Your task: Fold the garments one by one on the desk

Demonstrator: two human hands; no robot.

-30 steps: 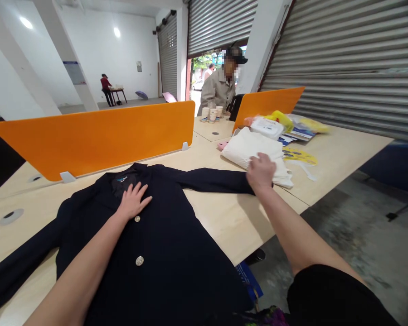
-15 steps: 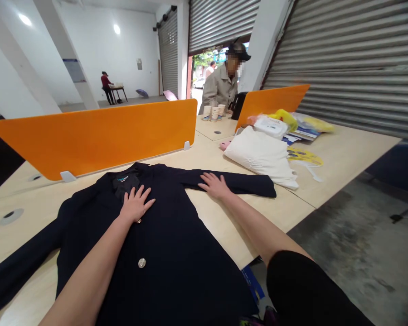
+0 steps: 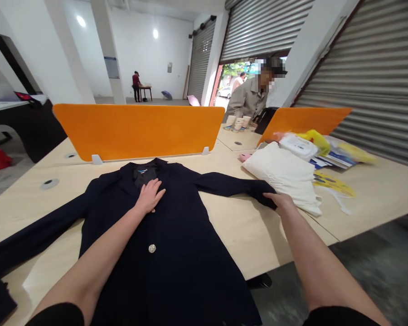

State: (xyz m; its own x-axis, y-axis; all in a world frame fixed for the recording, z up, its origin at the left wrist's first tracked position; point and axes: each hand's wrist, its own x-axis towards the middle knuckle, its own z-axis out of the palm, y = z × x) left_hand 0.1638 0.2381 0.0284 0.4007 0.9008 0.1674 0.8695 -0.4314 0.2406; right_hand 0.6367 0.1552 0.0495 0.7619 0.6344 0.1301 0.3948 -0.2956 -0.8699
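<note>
A dark navy jacket (image 3: 183, 235) lies front side up across the table, its sleeves spread to both sides and a metallic button (image 3: 152, 248) showing on the front. My left hand (image 3: 150, 195) rests flat on the chest just below the collar, fingers stretched out. At the right, my right hand (image 3: 281, 202) pinches the cuff end of the jacket's sleeve (image 3: 224, 184), which is bunched near the fingers. Part of the right hand's grip is hidden by the hand itself.
An orange divider (image 3: 139, 131) stands behind the jacket. To the right lie a white cloth bundle (image 3: 280, 174), a white packet (image 3: 298, 146) and yellow plastic (image 3: 318, 141). Paper cups (image 3: 238, 123) stand farther back near a person (image 3: 248, 97) in a beige jacket. The table (image 3: 234, 244) ends at the front right.
My right hand has moved right along the sleeve, from lying flat on it to gripping its cuff. The left hand stays on the chest. The view has turned left.
</note>
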